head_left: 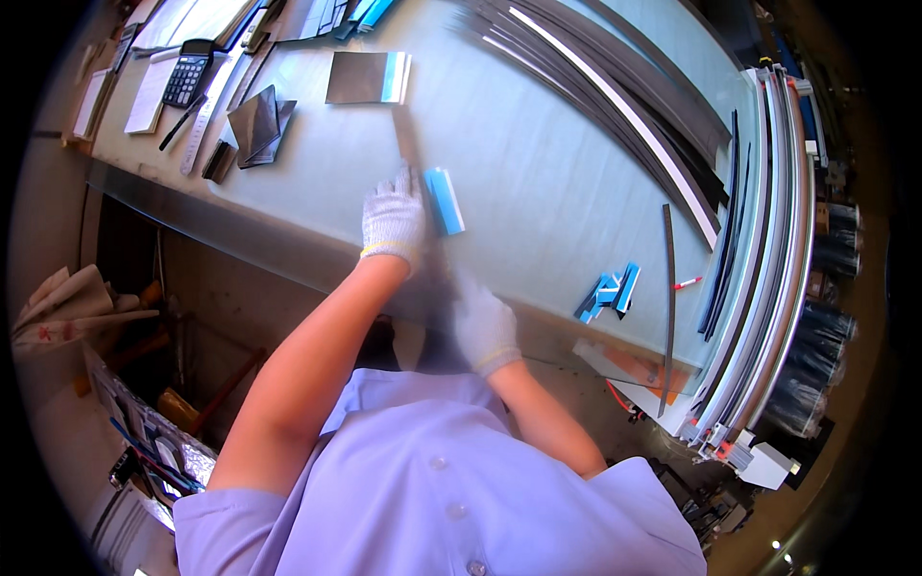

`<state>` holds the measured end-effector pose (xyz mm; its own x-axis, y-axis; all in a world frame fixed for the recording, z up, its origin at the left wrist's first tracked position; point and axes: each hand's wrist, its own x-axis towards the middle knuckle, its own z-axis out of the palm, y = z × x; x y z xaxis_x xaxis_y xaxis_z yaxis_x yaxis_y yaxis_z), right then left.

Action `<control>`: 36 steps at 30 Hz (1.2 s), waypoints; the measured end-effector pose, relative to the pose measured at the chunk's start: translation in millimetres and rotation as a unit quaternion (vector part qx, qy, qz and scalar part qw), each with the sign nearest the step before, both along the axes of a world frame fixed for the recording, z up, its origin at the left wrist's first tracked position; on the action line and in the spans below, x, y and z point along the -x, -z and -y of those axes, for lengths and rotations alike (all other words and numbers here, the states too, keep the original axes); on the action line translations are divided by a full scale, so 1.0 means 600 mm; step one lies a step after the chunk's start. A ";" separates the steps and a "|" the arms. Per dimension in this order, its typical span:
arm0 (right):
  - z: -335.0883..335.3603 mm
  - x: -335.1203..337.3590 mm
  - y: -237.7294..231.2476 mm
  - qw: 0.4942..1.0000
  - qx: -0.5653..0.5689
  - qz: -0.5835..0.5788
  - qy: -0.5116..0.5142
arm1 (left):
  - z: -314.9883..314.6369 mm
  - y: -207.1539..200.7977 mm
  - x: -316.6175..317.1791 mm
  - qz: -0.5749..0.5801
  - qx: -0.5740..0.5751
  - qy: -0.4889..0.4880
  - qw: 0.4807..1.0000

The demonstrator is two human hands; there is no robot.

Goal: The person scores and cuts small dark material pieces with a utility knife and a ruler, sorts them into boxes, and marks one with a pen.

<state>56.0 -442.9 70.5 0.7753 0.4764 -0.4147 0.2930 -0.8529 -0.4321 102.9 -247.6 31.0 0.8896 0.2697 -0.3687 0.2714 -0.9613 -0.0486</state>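
My left hand (pixel 394 216), in a white knitted glove, lies on the table with its fingers stretched out flat over a dark strip (pixel 407 139). The strip runs from beyond my fingertips back toward the front edge, where it blurs. At that edge my right hand (pixel 485 324), gloved too, is smeared by motion beside the strip's near end; its fingers do not show clearly. Just right of my left hand lies a blue-and-white flat piece (pixel 444 202). Beyond the strip's far end sits a stack of dark rectangular sheets with a blue-and-white edge (pixel 367 78).
Long dark strips (pixel 615 106) fill the table's far right. Small blue pieces (pixel 610 292), a red-and-white marker (pixel 688 283) and a narrow dark bar (pixel 669 288) lie nearer. On the left are a calculator (pixel 188 73), a ruler (pixel 199 134) and dark square sheets (pixel 257 125).
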 end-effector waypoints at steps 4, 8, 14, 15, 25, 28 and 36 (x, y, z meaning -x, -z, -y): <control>0.002 -0.036 0.012 0.999 0.013 0.015 -0.044 | 0.002 -0.011 0.001 0.009 0.009 -0.012 1.000; -0.112 -0.152 -0.007 0.997 -0.066 0.042 0.028 | 0.003 -0.003 0.003 0.054 0.039 -0.028 0.997; -0.095 -0.106 0.000 0.998 -0.053 -0.011 0.012 | 0.000 0.011 0.006 0.049 0.017 -0.021 0.998; -0.066 -0.084 0.002 0.998 -0.052 -0.019 0.007 | 0.005 -0.008 0.006 0.054 0.040 -0.025 0.997; -0.099 -0.138 0.001 0.992 -0.083 0.092 0.034 | 0.005 -0.010 0.005 0.058 0.046 -0.026 0.997; -0.146 -0.177 0.011 0.998 -0.050 0.031 0.006 | 0.003 -0.001 0.003 0.073 0.034 -0.013 0.997; 0.005 -0.011 -0.003 0.999 -0.001 -0.044 -0.016 | 0.001 0.005 0.003 0.034 0.011 -0.003 0.999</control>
<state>62.6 -445.8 72.1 0.7201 0.5012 -0.4798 0.2812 -0.8430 -0.4586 101.1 -248.2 28.2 0.9113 0.2673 -0.3132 0.2786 -0.9604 -0.0093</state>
